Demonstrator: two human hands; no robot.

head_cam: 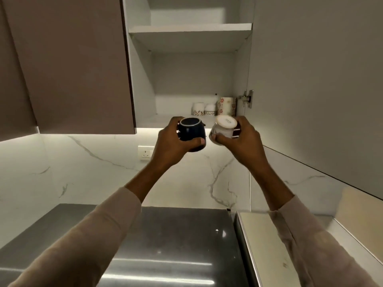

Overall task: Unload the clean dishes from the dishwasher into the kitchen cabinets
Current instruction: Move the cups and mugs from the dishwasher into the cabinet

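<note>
Here, both arms reach up toward an open wall cabinet (192, 79). The left hand (172, 141) wraps a dark blue cup (191, 133), thumb across its near side and fingers curled behind; the cup is held base-up, its pale foot ring facing the camera. The right hand (240, 139) closes likewise around a white cup (222, 129), also inverted, with a dark striped band showing between the fingers. The two cups sit just beside each other, apart, level with the front edge of the lowest shelf (176, 120) and not yet resting on it.

At the far right of that shelf stand two small floral cups (204, 109) and a taller floral mug (227, 105), directly behind the white cup. The upper shelf (189, 30) shows nothing on it. The cabinet door (315, 79) swings open at right on a metal hinge (247, 98); a closed brown door (72, 63) flanks the opening at left. Below lie a marble backsplash (93, 168) with a wall socket (146, 153) and a steel countertop (165, 235).
</note>
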